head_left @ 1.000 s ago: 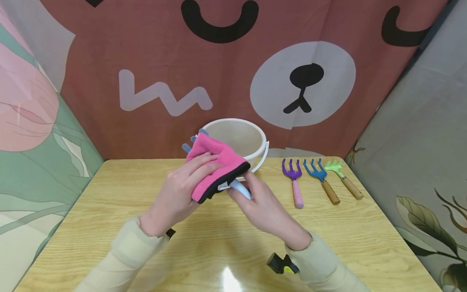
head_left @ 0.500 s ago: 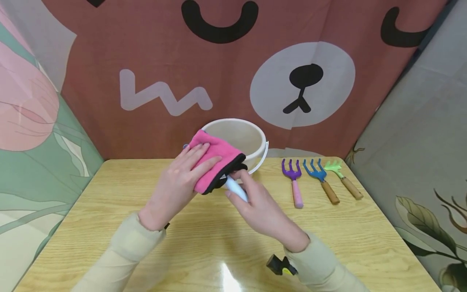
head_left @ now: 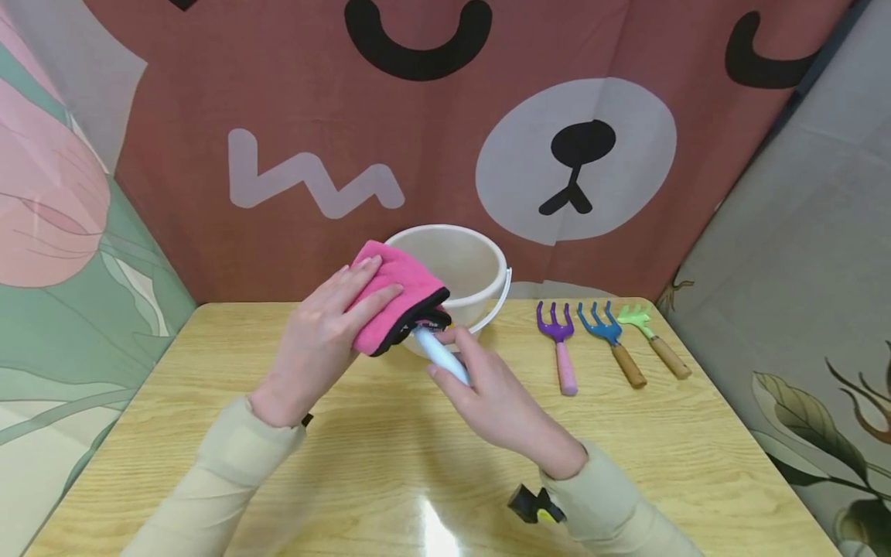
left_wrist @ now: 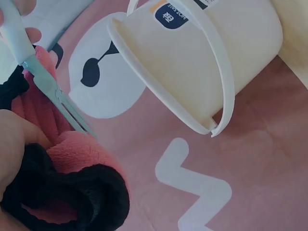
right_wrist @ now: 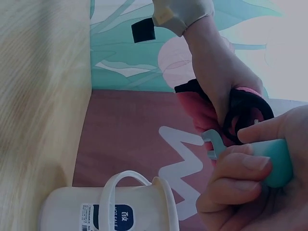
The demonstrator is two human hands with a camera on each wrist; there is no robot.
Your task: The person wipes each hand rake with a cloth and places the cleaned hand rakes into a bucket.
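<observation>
My left hand (head_left: 313,333) grips a folded pink cloth (head_left: 404,282) with black edging, above the table and in front of the bucket. My right hand (head_left: 497,398) holds the pale blue handle of a small hand rake (head_left: 442,356). The cloth hides the rake's head in the head view. From the left wrist, the rake's light blue-green neck and tines (left_wrist: 53,91) show lying against the cloth. Curved tine tips (right_wrist: 210,139) also appear beside the cloth in the right wrist view, with the right fingers (right_wrist: 240,175) curled round the handle.
A white bucket (head_left: 483,309) with a white handle stands at the back of the wooden table (head_left: 390,464). To its right lie a purple hand rake (head_left: 557,333), a blue one (head_left: 607,331) and a green one (head_left: 647,329). Printed fabric (head_left: 313,93) hangs behind.
The left hand and cloth have shifted left and slightly up. More of the pale blue handle shows now, and the tine tips that stuck out past the cloth are hidden in the head view.
</observation>
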